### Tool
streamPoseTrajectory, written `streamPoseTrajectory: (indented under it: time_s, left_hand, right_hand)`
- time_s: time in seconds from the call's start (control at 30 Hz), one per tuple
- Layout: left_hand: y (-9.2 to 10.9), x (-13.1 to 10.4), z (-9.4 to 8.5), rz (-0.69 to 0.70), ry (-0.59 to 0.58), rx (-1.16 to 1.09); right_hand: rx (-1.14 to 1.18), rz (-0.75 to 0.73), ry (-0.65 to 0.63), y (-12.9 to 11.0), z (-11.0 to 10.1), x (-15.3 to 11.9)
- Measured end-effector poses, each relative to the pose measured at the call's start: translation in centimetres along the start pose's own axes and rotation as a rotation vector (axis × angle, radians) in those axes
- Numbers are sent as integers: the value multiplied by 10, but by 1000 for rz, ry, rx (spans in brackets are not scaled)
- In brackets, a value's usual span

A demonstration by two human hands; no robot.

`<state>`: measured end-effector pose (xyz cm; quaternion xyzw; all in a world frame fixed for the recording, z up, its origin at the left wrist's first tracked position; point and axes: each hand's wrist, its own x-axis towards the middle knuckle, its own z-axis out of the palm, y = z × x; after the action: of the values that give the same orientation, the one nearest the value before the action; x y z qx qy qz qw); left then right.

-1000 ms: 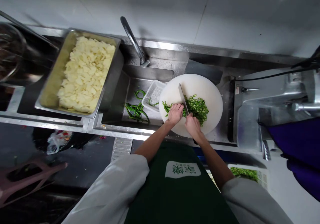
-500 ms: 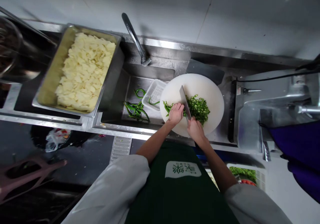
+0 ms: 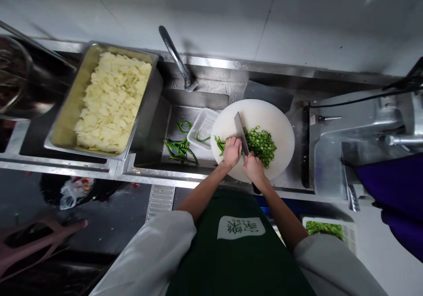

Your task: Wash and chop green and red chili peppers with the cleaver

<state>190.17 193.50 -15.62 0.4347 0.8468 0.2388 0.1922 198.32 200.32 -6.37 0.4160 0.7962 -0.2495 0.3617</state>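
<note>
Head view: our right hand (image 3: 254, 167) grasps the knife (image 3: 241, 131); our left hand's (image 3: 232, 150) fingers, curled, pin whole green chilies (image 3: 219, 144). Chopped chilies (image 3: 263, 146), glossy green rings with pale centres, heap on the round white cutting board (image 3: 280, 131). Beyond, we see the faucet (image 3: 176, 58).

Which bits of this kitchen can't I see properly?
Head view: peppers under the left hand, hidden by it.
Head view: part of the knife handle, covered by the right hand.
Head view: purple cloth, cut off by the right edge.
Head view: sticker writing, too small.
</note>
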Motion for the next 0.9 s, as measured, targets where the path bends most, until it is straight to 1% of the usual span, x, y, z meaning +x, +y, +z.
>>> streamPoseTrajectory:
  time_s: [0.07,0.13,0.23,0.3,0.37,0.43,0.5,0.57,0.6,0.63,0.67,0.73,0.77,0.8,0.83,0.87,0.9]
  left_hand:
    - [-4,-5,-8,24,61,-56]
    - [-11,-10,-14,42,94,-76]
    - [-20,-13,-14,52,68,-39]
    - [-20,-14,-13,45,53,-25]
    - [-17,-14,-15,32,69,-68]
    - [-16,-12,-26,33,111,-137]
    - [-24,-4,-43,22,180,-164]
    - [-41,14,-59,-25,260,-139]
    - [-53,26,-65,-45,273,-124]
    - [-65,39,-70,-35,237,-117]
    - [-77,52,-72,12,137,-118]
    - [-98,77,-71,156,-165,-103]
    - [-105,87,-70,220,-308,-77]
    - [-110,95,-70,264,-410,-39]
    - [-112,101,-70,289,-460,6]
    - [-111,105,-71,302,-462,47]
    - [-107,105,-74,314,-434,79]
  right_hand:
    - [-5,2,12,0,1,0]
    - [-12,2,32,1,2,-2]
    - [-18,-1,48,0,3,-3]
    - [-15,2,40,-1,3,-3]
    - [-8,13,24,-1,2,-3]
    - [0,21,11,-1,1,-2]
    - [7,23,9,0,1,-2]
    - [9,18,16,1,2,-2]
    - [9,15,23,2,3,-3]
    - [10,11,28,2,3,-3]
    - [12,6,32,3,4,-3]
    - [17,-1,39,4,4,-3]
    - [20,-1,39,5,4,-3]
    - [23,1,36,5,3,-3]
    - [26,3,31,6,3,-3]
    - [31,5,26,6,2,-2]
    - [35,6,20,6,2,-2]
